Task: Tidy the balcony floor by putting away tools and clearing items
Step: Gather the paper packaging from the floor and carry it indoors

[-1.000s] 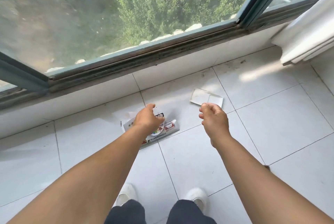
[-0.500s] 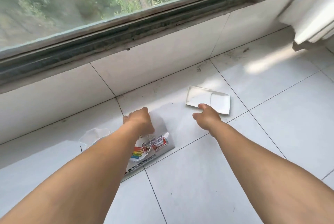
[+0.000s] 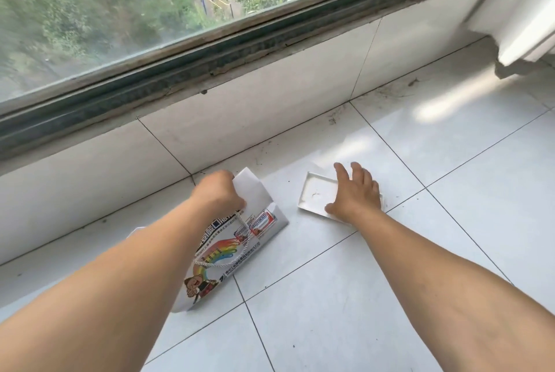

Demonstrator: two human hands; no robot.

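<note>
1. My left hand [image 3: 217,191] grips the top edge of the paper bag [image 3: 240,239], fingers curled around it. The bag lies on the floor tiles [image 3: 330,296], near the wall under the window [image 3: 180,26].
2. My right hand [image 3: 354,194] rests on the white tray [image 3: 313,194], which lies just right of the bag. The fingers are spread wide and almost straight, thumb at the near edge; they do not close on it yet.
3. I judge the step is collecting these two items from the floor.
4. Next, I think the right fingers must hook under the low tray rim, because it lies flat on the tile, then carry it to the bag opening.
</note>
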